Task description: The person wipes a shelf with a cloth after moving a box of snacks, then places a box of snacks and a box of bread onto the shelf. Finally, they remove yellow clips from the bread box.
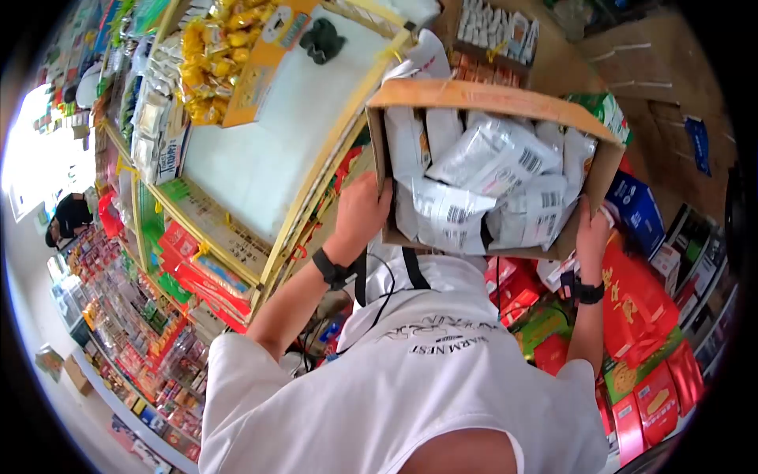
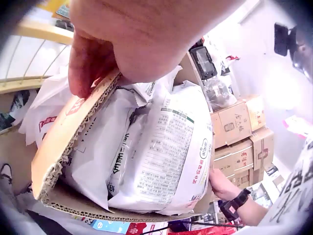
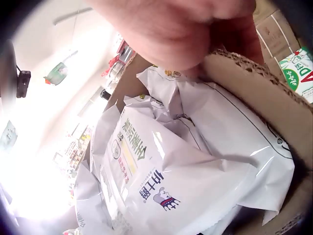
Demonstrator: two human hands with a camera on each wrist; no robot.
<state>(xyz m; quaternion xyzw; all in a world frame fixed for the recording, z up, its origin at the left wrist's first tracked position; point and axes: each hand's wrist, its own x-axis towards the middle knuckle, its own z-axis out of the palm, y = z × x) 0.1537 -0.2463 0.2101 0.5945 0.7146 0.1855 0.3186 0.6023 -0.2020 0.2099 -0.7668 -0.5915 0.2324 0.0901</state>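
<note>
The left hand (image 1: pixel 362 212) grips one side wall of an open cardboard box (image 1: pixel 489 96), its fingers curled over the edge. The right hand (image 1: pixel 591 237) grips the opposite side wall, also with bent fingers. Each wrist wears a black band. The box is held in front of the person's body, its open top facing the head camera.

Inside, white packets (image 1: pixel 485 158) fill the box, some lying across others, several with barcodes up. In the right wrist view, one packet bears green and blue print and a small figure with a crown; in the left wrist view, another shows dense rows of small text.

Nearest the person is a white T-shirt (image 1: pixel 442 379) with dark lettering. Beside the left arm stands a counter (image 1: pixel 245 166) with a yellow frame, carrying yellow snack packs (image 1: pixel 209 67) and a dark object (image 1: pixel 322 41) too blurred to name. Near the right arm are red packages (image 1: pixel 632 304) and a blue packet (image 1: pixel 636 213). Farther off, at the far left, are shelves (image 1: pixel 142 340) of small colourful goods.
</note>
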